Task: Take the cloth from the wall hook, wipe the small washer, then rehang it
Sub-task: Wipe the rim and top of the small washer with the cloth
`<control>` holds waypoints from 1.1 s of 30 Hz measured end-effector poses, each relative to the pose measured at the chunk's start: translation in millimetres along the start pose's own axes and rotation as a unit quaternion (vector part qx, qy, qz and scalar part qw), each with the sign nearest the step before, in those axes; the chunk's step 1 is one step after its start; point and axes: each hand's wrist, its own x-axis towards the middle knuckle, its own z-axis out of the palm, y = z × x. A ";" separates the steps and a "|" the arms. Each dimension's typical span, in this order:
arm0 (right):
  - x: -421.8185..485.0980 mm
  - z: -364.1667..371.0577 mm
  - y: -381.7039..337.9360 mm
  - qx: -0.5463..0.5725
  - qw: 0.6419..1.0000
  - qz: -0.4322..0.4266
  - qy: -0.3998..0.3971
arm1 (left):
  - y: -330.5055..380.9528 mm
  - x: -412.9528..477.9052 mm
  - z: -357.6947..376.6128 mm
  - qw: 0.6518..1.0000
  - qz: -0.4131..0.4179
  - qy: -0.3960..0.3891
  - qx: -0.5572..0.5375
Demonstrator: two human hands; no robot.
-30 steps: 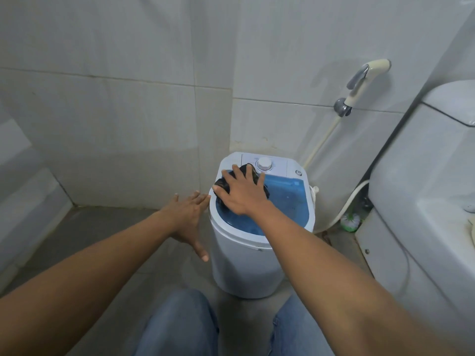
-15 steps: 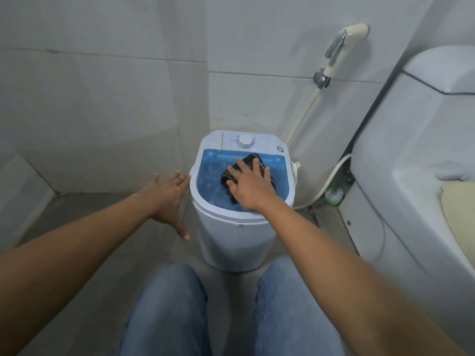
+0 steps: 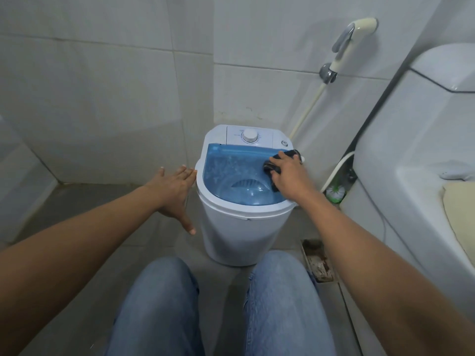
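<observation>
The small white washer (image 3: 241,235) stands on the floor against the tiled wall, with a blue see-through lid and a white dial at its back. My right hand (image 3: 289,176) presses a dark cloth (image 3: 270,167) flat on the lid's right side, near the rim. The cloth shows only at my fingertips and beside my thumb; the rest is under my palm. My left hand (image 3: 174,191) is spread open against the washer's left side, fingertips touching the rim. No wall hook is in view.
A white toilet (image 3: 411,160) fills the right side, close to the washer. A bidet sprayer (image 3: 352,39) hangs on the wall above, its hose running down behind the washer. A floor drain (image 3: 317,260) lies at the right. My knees in jeans are just in front.
My right hand has slid the cloth across the lid from the left side through the middle to the right edge. My left hand stays at the washer's left side.
</observation>
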 end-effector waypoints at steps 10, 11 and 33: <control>-28.9 -16.9 -13.3 0.131 0.980 -0.050 0.140 | 6.4 -7.0 -6.7 1.000 -0.006 0.000 -0.014; -28.8 -12.6 -29.2 0.128 0.978 -0.098 0.131 | 5.2 -7.5 -6.9 1.000 -0.004 -0.001 -0.015; -86.0 42.0 -57.5 -0.074 0.981 -0.173 0.049 | 2.5 -2.2 -4.8 1.000 -0.004 -0.012 -0.011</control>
